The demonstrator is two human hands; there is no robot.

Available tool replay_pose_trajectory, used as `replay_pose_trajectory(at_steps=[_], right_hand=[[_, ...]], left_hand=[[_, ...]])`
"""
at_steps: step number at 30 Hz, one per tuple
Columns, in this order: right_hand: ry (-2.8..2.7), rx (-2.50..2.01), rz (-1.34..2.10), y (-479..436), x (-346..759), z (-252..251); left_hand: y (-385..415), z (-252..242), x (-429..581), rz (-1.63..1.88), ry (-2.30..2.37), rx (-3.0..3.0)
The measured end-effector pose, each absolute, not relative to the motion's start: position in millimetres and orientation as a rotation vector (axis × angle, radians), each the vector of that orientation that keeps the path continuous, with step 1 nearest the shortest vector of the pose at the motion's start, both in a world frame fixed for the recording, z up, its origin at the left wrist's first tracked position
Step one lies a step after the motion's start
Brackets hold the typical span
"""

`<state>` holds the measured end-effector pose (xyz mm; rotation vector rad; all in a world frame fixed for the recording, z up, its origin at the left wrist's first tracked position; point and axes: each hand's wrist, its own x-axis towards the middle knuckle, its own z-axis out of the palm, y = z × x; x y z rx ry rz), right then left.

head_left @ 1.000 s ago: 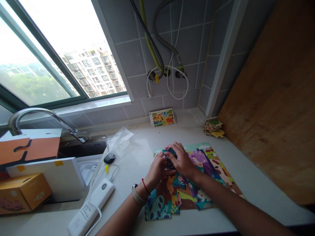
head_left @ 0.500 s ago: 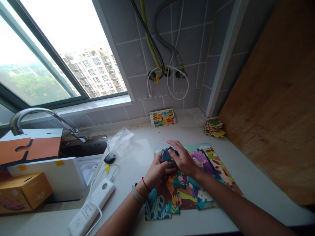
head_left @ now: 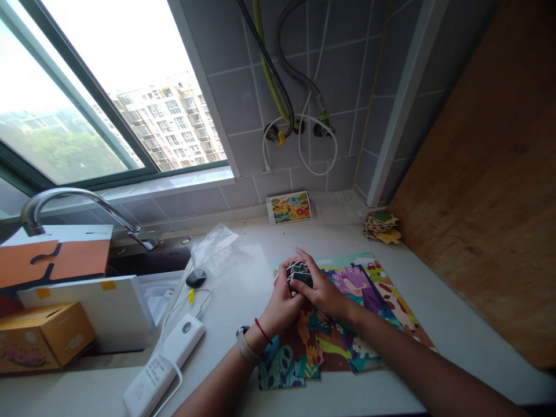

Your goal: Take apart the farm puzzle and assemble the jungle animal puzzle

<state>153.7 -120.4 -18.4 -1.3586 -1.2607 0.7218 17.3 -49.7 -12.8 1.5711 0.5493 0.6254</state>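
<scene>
Between my two hands sits a small stack of dark puzzle pieces (head_left: 300,278) with pale edges. My left hand (head_left: 283,298) is wrapped round its left side, and my right hand (head_left: 324,289) closes over it from the right, thumb across the front. Both hands hover over a colourful, partly joined jigsaw puzzle (head_left: 334,347) on the white counter. Joined pieces show leaves, animals and a purple figure; a farm-like picture with a cow shows at the right side. My forearms and hands hide part of the puzzle.
A pile of puzzle pieces (head_left: 382,227) lies at the back right by a wooden panel (head_left: 486,191). A picture card (head_left: 289,207) leans at the wall. To the left are a plastic bag (head_left: 215,249), a white power strip (head_left: 165,365), a tap (head_left: 87,197) and an orange box (head_left: 47,336).
My hands have closed more tightly round the stack, and the pieces have turned so their pale edges show. The view has shifted slightly.
</scene>
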Motion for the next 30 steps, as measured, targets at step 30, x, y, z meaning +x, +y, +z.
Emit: replay_pose_trajectory(at_steps=[30], right_hand=[[-0.441, -1.041, 1.051, -109, 185, -8]], left_hand=[[-10, -29, 1, 0.424, 0.546, 2.195]])
